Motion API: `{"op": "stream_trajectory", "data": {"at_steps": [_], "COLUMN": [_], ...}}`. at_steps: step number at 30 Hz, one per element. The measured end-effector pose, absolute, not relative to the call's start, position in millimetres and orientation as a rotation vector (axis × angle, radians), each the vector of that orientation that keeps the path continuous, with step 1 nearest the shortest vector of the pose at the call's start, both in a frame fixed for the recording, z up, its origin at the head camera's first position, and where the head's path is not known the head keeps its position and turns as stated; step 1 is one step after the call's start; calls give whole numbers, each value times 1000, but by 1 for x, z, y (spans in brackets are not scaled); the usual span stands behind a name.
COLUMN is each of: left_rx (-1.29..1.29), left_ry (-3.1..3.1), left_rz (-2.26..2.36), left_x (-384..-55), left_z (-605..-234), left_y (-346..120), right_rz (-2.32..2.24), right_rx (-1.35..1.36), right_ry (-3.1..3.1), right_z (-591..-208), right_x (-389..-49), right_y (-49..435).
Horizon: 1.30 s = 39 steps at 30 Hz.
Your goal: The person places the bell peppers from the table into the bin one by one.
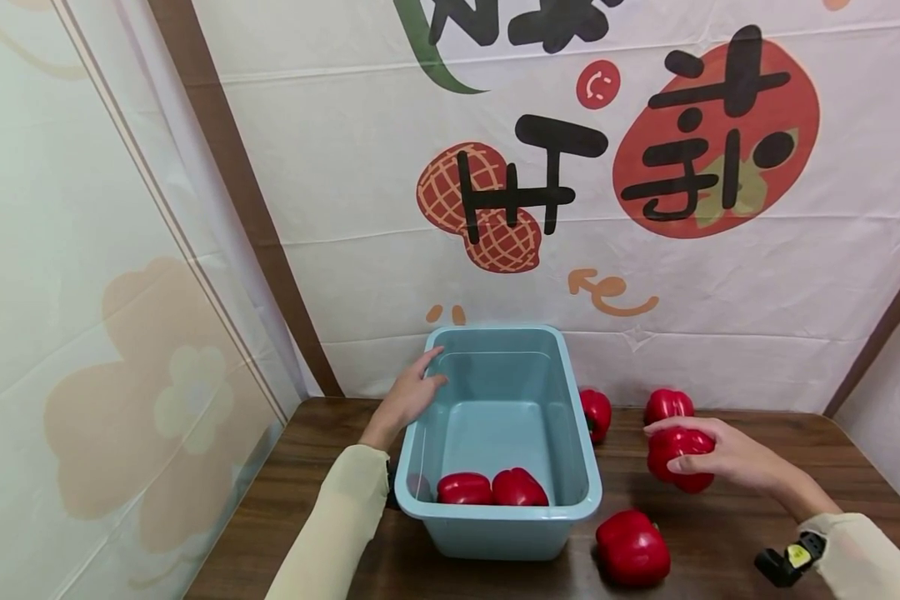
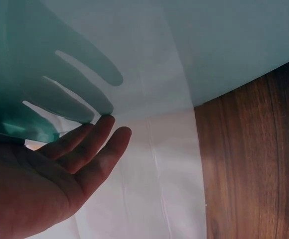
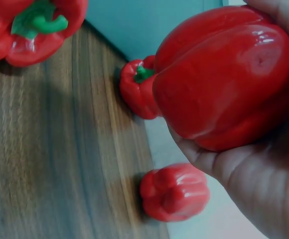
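A red bell pepper [image 1: 678, 460] is held in my right hand [image 1: 750, 458], with thumb and fingers around its sides; it fills much of the right wrist view. It is raised above the table, right of a light blue plastic bin [image 1: 498, 533]. My left hand [image 1: 407, 400] holds the bin's left rim, thumb over the inner side. In the left wrist view several fingers [image 2: 102, 154] lie against the outer wall. Two red peppers, one on the left [image 1: 465, 489] and one on the right [image 1: 520, 487], lie at the bin's near end.
On the wooden table [image 1: 307, 508], one pepper [image 1: 632, 547] lies at the near right of the bin. Another [image 1: 596, 414] lies beside its right wall, and a third [image 1: 669, 405] farther back. A printed white curtain [image 1: 360, 250] hangs behind the table.
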<state>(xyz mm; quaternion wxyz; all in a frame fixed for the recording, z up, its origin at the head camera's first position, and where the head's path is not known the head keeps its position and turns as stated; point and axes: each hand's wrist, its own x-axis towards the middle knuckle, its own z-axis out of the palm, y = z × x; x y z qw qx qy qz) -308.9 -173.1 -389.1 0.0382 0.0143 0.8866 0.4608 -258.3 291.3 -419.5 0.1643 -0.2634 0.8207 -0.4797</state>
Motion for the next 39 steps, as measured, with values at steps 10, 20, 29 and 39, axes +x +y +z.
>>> {"op": "stream_trajectory", "data": {"at_steps": [10, 20, 29, 39], "left_rx": [35, 27, 11, 11], "left_ry": [2712, 2705, 2730, 2722], "left_rz": [1423, 1437, 1427, 1433], "left_x": [-309, -308, -311, -310], "left_z": [-391, -392, -390, -390], "left_y": [-175, -175, -174, -173], "right_rz": [-1345, -1332, -1319, -1351], "right_rx": [-801, -877, -909, -952], "right_ry": [2362, 2409, 2445, 2425], "right_z": [-407, -403, -390, -377], "right_x": [-260, -263, -265, -270], "right_y": [281, 280, 275, 269]}}
